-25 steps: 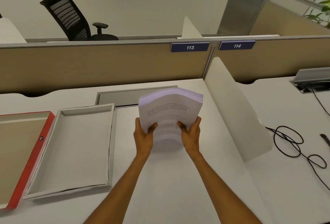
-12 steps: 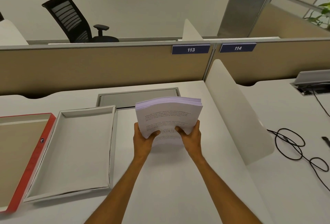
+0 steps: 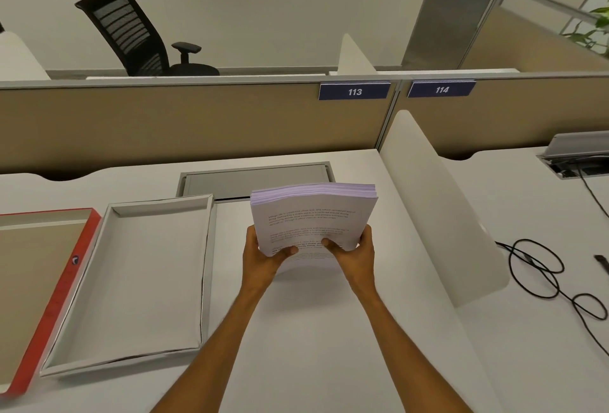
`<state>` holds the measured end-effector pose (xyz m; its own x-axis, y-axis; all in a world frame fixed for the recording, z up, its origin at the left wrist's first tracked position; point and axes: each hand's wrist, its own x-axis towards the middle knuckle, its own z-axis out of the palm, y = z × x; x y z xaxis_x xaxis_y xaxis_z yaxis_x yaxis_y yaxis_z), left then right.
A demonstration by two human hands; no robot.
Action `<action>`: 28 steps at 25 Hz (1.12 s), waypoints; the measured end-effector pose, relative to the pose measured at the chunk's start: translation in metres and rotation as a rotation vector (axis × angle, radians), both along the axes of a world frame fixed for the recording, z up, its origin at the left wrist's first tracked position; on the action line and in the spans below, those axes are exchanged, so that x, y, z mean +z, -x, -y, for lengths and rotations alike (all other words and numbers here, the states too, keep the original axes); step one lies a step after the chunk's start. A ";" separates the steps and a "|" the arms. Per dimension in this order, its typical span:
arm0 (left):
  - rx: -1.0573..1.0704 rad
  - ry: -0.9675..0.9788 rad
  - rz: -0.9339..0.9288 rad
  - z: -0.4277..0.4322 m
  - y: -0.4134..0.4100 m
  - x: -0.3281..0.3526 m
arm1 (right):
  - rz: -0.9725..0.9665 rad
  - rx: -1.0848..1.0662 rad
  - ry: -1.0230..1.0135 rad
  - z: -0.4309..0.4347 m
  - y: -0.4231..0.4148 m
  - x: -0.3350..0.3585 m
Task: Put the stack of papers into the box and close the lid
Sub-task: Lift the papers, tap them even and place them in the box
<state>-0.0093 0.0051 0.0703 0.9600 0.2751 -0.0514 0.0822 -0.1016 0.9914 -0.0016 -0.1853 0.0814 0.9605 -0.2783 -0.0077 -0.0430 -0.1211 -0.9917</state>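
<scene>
A thick stack of printed white papers (image 3: 313, 215) is held above the desk, its near edge gripped from both sides. My left hand (image 3: 262, 256) clasps the lower left corner and my right hand (image 3: 356, 254) the lower right. The stack tilts up with its far edge raised. To the left lies the open white box (image 3: 131, 281), empty, flat on the desk. Its red-edged lid (image 3: 49, 297) lies upside down further left, partly cut off by the frame.
A white divider panel (image 3: 438, 215) stands right of the papers. A grey cable hatch (image 3: 257, 178) sits behind them. Black cables (image 3: 543, 274) loop on the neighbouring desk. A tan partition (image 3: 197, 122) runs along the back edge.
The stack's far edge has lowered and the sheets have squared up; both hands keep their grip in nearly the same place.
</scene>
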 end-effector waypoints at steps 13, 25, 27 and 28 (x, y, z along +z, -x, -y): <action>0.030 -0.090 -0.101 -0.004 -0.015 0.032 | -0.158 -0.055 0.132 -0.019 -0.016 0.037; 0.031 -0.090 -0.205 -0.067 0.003 0.042 | -0.351 0.058 0.277 -0.063 -0.017 0.048; 0.035 -0.091 -0.212 -0.086 0.009 0.040 | -0.361 0.082 0.260 -0.082 -0.014 0.044; 0.039 -0.095 -0.216 -0.096 0.012 0.038 | -0.364 0.095 0.251 -0.092 -0.012 0.042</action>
<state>-0.0218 0.1011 0.1087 0.9181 0.3252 -0.2266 0.2971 -0.1862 0.9365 0.0102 -0.0933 0.1232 0.9292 -0.2250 -0.2932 -0.3604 -0.3763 -0.8535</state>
